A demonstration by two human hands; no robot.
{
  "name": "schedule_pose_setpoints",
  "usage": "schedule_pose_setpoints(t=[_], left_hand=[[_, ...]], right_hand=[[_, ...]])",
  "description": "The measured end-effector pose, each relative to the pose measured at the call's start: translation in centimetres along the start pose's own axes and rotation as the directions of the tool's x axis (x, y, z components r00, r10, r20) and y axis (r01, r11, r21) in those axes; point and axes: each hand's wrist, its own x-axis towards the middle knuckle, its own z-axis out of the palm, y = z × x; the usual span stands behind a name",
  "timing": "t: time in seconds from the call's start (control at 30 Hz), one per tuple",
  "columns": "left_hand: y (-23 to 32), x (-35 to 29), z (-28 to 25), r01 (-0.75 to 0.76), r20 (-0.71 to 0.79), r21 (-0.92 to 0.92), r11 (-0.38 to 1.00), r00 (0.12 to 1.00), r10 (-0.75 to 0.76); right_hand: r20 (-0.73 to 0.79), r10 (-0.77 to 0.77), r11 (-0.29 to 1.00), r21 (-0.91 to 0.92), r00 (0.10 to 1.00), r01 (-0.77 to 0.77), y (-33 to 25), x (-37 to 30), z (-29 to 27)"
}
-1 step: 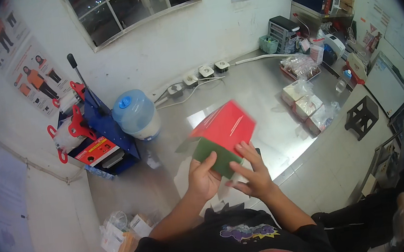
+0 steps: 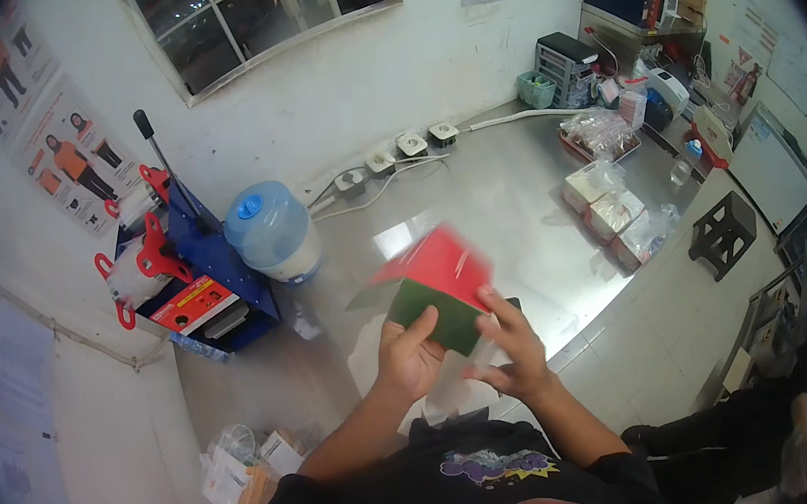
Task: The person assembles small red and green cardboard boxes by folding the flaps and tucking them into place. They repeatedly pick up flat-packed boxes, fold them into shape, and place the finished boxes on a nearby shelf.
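Note:
I hold a partly folded card box (image 2: 441, 272) over the near part of the metal table; its upper panel is red, its near panel green, and motion blurs it. My left hand (image 2: 411, 354) grips the green panel, thumb lying on its outer face and the other fingers behind it. At the box's right edge is my right hand (image 2: 516, 344), its fingertips against the red panel's corner. The right thumb sits lower, by a pale flap that is too blurred to make out. Pale sheets lie partly hidden under my hands.
On the left stand a blue and red lever-handled machine (image 2: 190, 278) and a clear blue-lidded container (image 2: 270, 233). Small wrapped boxes (image 2: 610, 211) line the metal table's (image 2: 475, 178) right side. Packets (image 2: 234, 474) lie near left; a dark stool (image 2: 724, 235) stands beyond the right edge.
The box has come slightly lower and tilted, its red panel showing narrower. My right fingers have shifted a little at its right edge, while my left hand keeps its grip.

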Motion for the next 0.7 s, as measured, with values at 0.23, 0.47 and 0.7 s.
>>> schedule_pose_setpoints(t=[0.23, 0.47, 0.7], left_hand=[[-3.6, 1.5, -2.4, 0.038, -0.002, 0.257, 0.966, 0.999, -0.039], [-4.8, 1.5, -2.8, 0.236, 0.110, 0.271, 0.933, 0.956, -0.273], [-4.5, -0.2, -2.6, 0.424, 0.060, 0.227, 0.877, 0.892, -0.447]], right_hand=[[-0.267, 0.204, 0.953, -0.168, 0.942, -0.253, -1.7, 0.1, 0.7], [-0.281, 0.188, 0.929, -0.261, 0.941, -0.263, -2.7, -0.1, -0.9], [-0.016, 0.258, 0.926, -0.283, 0.966, -0.251, -6.0, -3.4, -3.1]])
